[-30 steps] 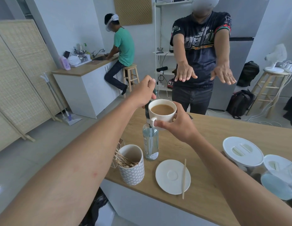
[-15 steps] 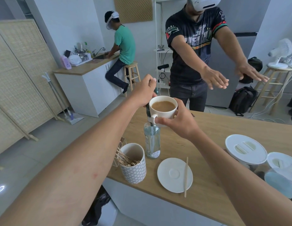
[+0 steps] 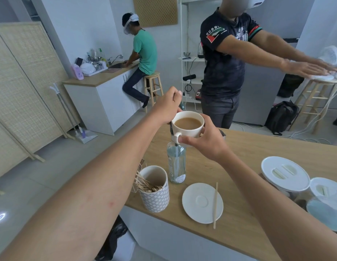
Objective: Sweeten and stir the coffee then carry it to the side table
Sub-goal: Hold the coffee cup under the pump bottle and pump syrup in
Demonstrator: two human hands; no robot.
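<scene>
Little is changing over the last second. The right grip [image 3: 205, 142] is still pinching the handle of the cup [image 3: 190, 131], holding it above the bench [image 3: 258, 151] at the spout of the pump bottle [image 3: 176, 166]. The left grip [image 3: 168, 108] is staying curled over the pump head, at the cup's 10 o'clock. Sweetening is probably still going on. Stirring is still waiting: the stir stick [image 3: 215, 204] is lying across the saucer [image 3: 199, 202], at the bottle's 5 o'clock.
</scene>
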